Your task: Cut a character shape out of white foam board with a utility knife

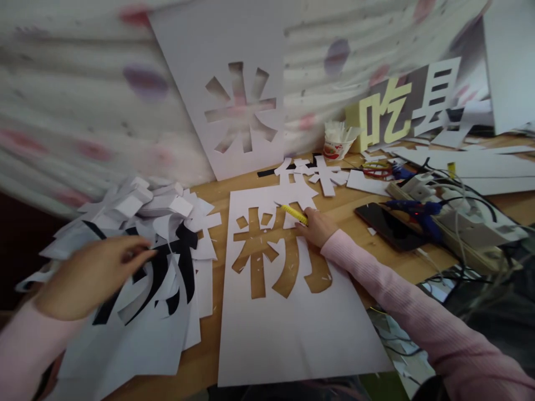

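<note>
Cut-out board (259,334), paper scraps (154,206) beside it, phone (389,226) and cup (337,146) near.

"米" on upright board (246,42), "粉" on flat board (292,340), cutouts "吃" (393,93), "县" (429,89)

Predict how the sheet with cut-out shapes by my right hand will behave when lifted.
The sheet is probably light, as it looks thin for its width. It may be fairly stiff: the similar panel behind stands without visible sagging. The narrow tongue between openings could bend or snap.
</note>
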The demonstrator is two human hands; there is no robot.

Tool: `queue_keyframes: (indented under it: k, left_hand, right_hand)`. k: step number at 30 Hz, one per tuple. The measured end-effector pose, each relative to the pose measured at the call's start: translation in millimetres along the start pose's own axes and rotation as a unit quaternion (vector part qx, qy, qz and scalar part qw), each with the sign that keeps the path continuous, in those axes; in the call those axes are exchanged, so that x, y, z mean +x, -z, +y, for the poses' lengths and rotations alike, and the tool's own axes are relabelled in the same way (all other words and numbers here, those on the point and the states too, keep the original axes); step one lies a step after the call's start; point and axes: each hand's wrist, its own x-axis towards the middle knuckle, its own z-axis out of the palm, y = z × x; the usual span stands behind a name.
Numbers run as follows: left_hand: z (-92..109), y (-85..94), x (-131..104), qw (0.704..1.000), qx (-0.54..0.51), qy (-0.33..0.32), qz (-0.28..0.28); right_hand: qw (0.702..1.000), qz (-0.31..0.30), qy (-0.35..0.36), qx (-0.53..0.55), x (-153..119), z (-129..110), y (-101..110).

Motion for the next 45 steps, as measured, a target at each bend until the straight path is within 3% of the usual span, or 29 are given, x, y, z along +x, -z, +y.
queue_keyframes:
  k: [3, 6, 10, 14, 19, 25, 29, 32, 36, 38, 40, 43, 45]
  left_hand:
    - [89.4, -44.4, 1.8, 0.975, -0.108, -0.15, -0.126]
    - [140.4, -94.2, 17.1, 0.951, -0.099, -0.214, -0.2]
    - [161.0, -137.2, 45.8, 0.926, -0.069, -0.228, -0.292]
    - [164.7, -154.2, 63.2, 0.911, -0.064, -0.209, -0.351]
    - [172.7, -157.7, 71.8, 0.896, -0.08, -0.193, -0.392]
    - [180.2, -151.9, 67.8, 0.91, -0.159, -0.158, -0.348]
    - [171.9, -136.4, 61.5, 0.937, -0.244, -0.103, -0.229]
    - [152.8, -114.3, 55.8, 0.949, -0.277, -0.067, -0.131]
    - [123.6, -91.1, 48.0, 0.979, -0.179, -0.089, 0.033]
    - [120.7, -88.7, 38.3, 0.979, -0.156, -0.111, 0.07]
    - [130.2, -92.5, 22.3, 0.975, -0.17, -0.138, 0.04]
    - [159.3, -106.8, -5.3, 0.957, -0.212, -0.178, -0.086]
    - [179.3, -119.7, -18.0, 0.947, -0.236, -0.172, -0.134]
  right_hand:
    - [0.999, 0.034, -0.025, -0.017, 3.7, 8.7, -7.8]
    - [0.997, 0.055, -0.039, -0.033, 2.5, 19.6, -12.6]
    - [0.994, 0.06, -0.077, -0.055, 0.3, 33.3, -15.1]
    - [0.994, 0.028, -0.096, -0.05, 2.2, 37.9, -12.6]
    - [0.995, 0.002, -0.085, -0.045, 4.1, 37.3, -8.7]
    - [0.996, 0.014, -0.087, -0.018, 7.1, 40.9, -15.7]
    - [0.996, 0.017, -0.086, -0.002, 6.3, 41.2, -15.1]
    - [0.994, 0.013, -0.104, 0.032, 4.7, 40.4, -10.7]
    - [0.99, 0.015, -0.125, 0.062, 4.7, 40.0, -8.1]
    - [0.988, 0.023, -0.136, 0.074, 5.8, 40.6, -9.3]
    - [0.983, 0.038, -0.148, 0.1, 7.4, 42.1, -11.2]
    - [0.972, 0.069, -0.152, 0.167, 8.8, 45.1, -10.9]
    - [0.96, 0.095, -0.14, 0.225, 7.6, 45.8, -6.7]
